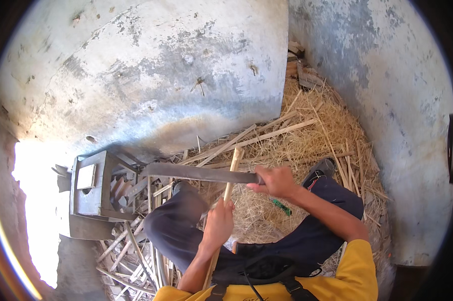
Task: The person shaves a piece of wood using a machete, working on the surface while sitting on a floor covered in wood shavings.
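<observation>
My left hand (pixel 219 221) is closed around a pale strip of split bamboo (pixel 235 161), which stands up between my bent legs and slants slightly to the right at its top. My right hand (pixel 276 181) grips the handle of a machete (pixel 201 173). Its long dark blade points left and crosses the strip a little above my left hand. Whether the edge is touching or biting into the bamboo, I cannot tell. The lower end of the strip runs down past my left forearm.
Fine shavings (pixel 307 140) cover the floor ahead, with long strips lying across them. A green object (pixel 281 206) lies by my right leg. At left stand a wooden box (pixel 93 185) and a heap of cut sticks (pixel 131 251). Worn walls (pixel 186 65) enclose the spot.
</observation>
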Tool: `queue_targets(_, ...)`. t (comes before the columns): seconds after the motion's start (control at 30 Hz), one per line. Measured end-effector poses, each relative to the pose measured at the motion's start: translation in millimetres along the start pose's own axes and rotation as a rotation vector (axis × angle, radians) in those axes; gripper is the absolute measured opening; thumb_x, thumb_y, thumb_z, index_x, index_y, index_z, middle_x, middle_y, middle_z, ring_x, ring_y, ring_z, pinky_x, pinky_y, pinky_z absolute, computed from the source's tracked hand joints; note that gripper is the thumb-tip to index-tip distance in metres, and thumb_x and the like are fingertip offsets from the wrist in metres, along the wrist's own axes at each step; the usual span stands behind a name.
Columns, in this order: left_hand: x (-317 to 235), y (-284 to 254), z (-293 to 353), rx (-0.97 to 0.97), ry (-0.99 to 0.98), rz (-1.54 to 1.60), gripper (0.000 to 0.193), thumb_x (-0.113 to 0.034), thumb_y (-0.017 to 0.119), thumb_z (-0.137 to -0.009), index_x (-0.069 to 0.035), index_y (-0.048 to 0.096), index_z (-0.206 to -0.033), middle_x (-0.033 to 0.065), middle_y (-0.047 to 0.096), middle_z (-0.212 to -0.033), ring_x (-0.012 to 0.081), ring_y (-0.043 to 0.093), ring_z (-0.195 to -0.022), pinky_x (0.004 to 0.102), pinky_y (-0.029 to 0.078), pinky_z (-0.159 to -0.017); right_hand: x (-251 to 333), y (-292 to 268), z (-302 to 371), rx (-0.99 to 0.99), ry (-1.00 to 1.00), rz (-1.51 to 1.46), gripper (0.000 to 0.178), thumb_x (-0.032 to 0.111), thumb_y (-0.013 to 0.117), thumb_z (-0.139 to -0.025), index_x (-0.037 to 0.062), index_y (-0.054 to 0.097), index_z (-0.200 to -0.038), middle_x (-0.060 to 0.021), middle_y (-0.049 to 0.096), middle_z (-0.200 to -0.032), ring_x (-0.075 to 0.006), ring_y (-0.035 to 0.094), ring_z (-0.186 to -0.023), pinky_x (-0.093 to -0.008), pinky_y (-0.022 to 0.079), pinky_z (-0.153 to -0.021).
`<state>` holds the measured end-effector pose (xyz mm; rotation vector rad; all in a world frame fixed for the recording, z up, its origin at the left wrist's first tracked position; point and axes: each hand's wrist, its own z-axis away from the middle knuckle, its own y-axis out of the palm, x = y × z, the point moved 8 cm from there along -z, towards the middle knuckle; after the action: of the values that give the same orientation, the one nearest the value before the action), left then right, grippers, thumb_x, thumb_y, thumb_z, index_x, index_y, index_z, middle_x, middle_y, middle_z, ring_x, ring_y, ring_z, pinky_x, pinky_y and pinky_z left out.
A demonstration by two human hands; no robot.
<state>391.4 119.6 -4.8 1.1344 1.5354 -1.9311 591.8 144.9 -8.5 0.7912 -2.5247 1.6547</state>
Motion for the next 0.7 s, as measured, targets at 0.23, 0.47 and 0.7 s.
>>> queue_targets(0.23, 0, -6, 1, -0.011, 0.043, -0.018, 0.024, -0.016, 0.051, -0.105, 0.005, 0.055, -0.095, 0.0234, 0.059, -0.065, 0.0426, 0.063, -0.063, 0.0464, 0.045, -0.057, 1, -7, -4, -0.007, 0.079, -0.089, 0.059, 0.066, 0.055, -0.096, 0.0085, 0.063, -0.090, -0.0066, 0.059, -0.054, -0.0246, 0.060, -0.042, -0.0380, 0.047, -0.041)
queue_targets(0.47, -2, -8, 2, 0.005, 0.003, -0.012, 0.023, -0.015, 0.051, -0.105, 0.005, 0.054, -0.095, 0.0258, 0.060, -0.068, 0.0465, 0.063, -0.067, 0.0484, 0.045, -0.058, -10, -13, -5, -0.018, 0.129, -0.141, 0.057, 0.066, 0.058, -0.095, 0.0089, 0.062, -0.088, -0.0057, 0.061, -0.056, -0.0255, 0.061, -0.045, -0.0381, 0.047, -0.043)
queue_targets(0.7, -9, -7, -4, -0.016, 0.039, -0.100, 0.021, -0.016, 0.048, -0.105, 0.004, 0.049, -0.097, 0.0339, 0.059, -0.072, 0.0557, 0.059, -0.077, 0.0621, 0.045, -0.067, -10, -20, -12, -0.042, 0.055, -0.206, 0.057, 0.064, 0.059, -0.095, 0.0077, 0.062, -0.089, -0.0063, 0.062, -0.056, -0.0270, 0.064, -0.047, -0.0385, 0.049, -0.044)
